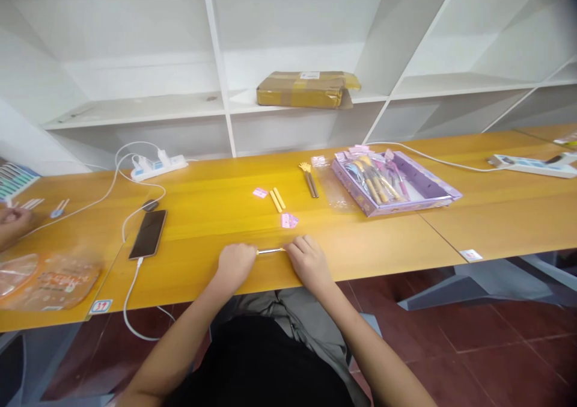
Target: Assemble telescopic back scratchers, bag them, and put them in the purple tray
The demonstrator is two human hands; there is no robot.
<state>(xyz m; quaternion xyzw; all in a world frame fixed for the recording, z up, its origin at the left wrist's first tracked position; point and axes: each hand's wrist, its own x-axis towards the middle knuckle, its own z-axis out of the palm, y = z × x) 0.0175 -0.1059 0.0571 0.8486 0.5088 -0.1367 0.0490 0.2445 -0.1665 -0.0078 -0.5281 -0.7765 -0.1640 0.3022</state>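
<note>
Near the table's front edge, my left hand point(236, 266) is closed round one end of a thin metal rod point(270, 250). The rod's other end is in the closed fingers of my right hand point(309, 263), with a bit of yellow at both ends. Beyond my hands lie two yellow sticks point(277, 199) side by side, a pink card point(260, 193) and several pink cards point(289, 220). To their right are brown-handled pieces with yellow hand-shaped tips point(309, 180). A purple box point(428, 181) holds several wrapped items.
A phone point(148, 234) with a white cable lies at left, before a power strip point(159, 168). Another person's hand point(13, 222) and an orange printed bag point(58, 282) are at far left. A taped carton point(300, 89) sits on the shelf. Another power strip point(536, 165) lies right.
</note>
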